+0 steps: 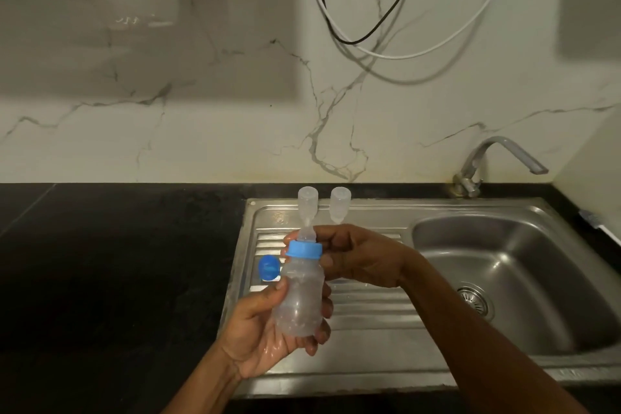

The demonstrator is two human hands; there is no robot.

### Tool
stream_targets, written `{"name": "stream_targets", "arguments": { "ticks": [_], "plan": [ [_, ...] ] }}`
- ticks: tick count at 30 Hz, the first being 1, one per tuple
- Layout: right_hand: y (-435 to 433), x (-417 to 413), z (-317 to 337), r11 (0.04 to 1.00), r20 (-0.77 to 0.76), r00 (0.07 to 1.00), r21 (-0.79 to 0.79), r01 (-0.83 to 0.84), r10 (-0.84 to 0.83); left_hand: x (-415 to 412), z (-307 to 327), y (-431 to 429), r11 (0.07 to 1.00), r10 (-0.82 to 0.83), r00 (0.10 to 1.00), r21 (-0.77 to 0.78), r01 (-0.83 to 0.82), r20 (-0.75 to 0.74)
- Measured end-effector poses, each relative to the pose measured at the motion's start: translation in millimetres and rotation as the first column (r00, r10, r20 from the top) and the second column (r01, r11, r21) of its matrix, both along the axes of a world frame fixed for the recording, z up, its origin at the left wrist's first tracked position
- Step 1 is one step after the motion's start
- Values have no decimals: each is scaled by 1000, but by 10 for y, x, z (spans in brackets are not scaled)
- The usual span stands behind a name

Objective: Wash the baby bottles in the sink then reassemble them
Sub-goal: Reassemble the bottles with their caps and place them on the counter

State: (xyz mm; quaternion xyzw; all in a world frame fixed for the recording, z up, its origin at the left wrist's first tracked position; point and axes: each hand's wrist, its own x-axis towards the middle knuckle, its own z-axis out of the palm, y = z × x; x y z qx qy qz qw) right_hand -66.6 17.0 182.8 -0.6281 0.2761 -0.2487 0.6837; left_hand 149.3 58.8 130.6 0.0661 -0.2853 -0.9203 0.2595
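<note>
Fingers (326,307) of the left hand (265,336) wrap the clear plastic baby bottle (297,306), held upright over the ribbed steel drainboard (369,309). The right hand (363,262) curls round its blue screw collar (304,249), fingertips hidden behind. A second blue ring (267,267) peeks out, half covered.

Left forearm (205,383) and right forearm (487,339) are bare; the left hand (258,329) glistens wet at its palm.

Left hand (265,329), wet, grips bottle (299,302) over drainboard (369,309). Right hand (363,259) pinches its blue collar (304,249), nipple (307,233) seated in it. Loose collar (268,267) lies on the drainboard's left edge. Left cap (308,200) and right cap (340,203) stand upright at the back rim.
</note>
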Motion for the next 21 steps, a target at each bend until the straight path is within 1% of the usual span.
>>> {"name": "stream_targets", "arguments": {
  "ticks": [1,2,3,4,5,6,7,8,9,10,11,12,13,15,18,19,20,21],
  "plan": [
    [2,-30,17,1000,-27,1000,-15,15,-15,-12,8,7,1000,16,999,-7,-16,44],
    [23,-61,50,997,-76,994,-41,72,-75,-45,8,14,997,68,989,-42,-63,129],
    [28,-45,60,985,-146,976,-75,153,-162,-71,7,26,984,164,956,-104,-142,243],
    [37,-7,63,966,-227,942,-131,222,-247,-106,6,33,962,257,901,-183,-204,350],
    [47,32,31,940,-312,892,-203,275,-328,-141,6,41,936,331,846,-257,-240,418],
    [70,74,-7,919,-375,843,-244,311,-385,-177,3,49,911,389,806,-317,-264,446],
    [95,99,-55,912,-400,822,-237,335,-405,-205,7,53,892,428,783,-351,-285,451],
    [129,109,-97,920,-379,839,-182,346,-391,-218,9,48,879,455,770,-364,-308,447],
    [163,101,-130,932,-310,879,-103,347,-362,-222,21,39,871,474,759,-366,-328,447],
    [203,83,-127,934,-205,913,-20,357,-353,-221,25,23,864,488,748,-370,-341,450],
    [242,62,-102,924,-91,923,53,379,-374,-215,30,10,861,494,741,-376,-342,455],
    [272,44,-69,911,-12,915,95,402,-403,-210,23,-1,859,495,738,-384,-337,459],
    [283,43,-53,901,18,904,90,424,-427,-207,16,-4,859,493,734,-393,-328,467],
    [291,92,-89,892,-21,892,4,452,-452,-200,-19,-3,860,490,728,-402,-315,480],
    [289,162,-209,856,-165,840,-91,508,-516,-190,-65,17,860,490,725,-404,-312,484],
    [289,165,-234,861,-174,843,-87,502,-509,-193,-73,21,860,491,723,-402,-314,485],
    [294,163,-253,869,-120,861,-29,494,-493,-196,-85,21,860,493,719,-398,-318,490],
    [298,149,-251,863,-28,866,73,501,-500,-196,-92,18,860,495,712,-395,-322,498]
  ]
}}
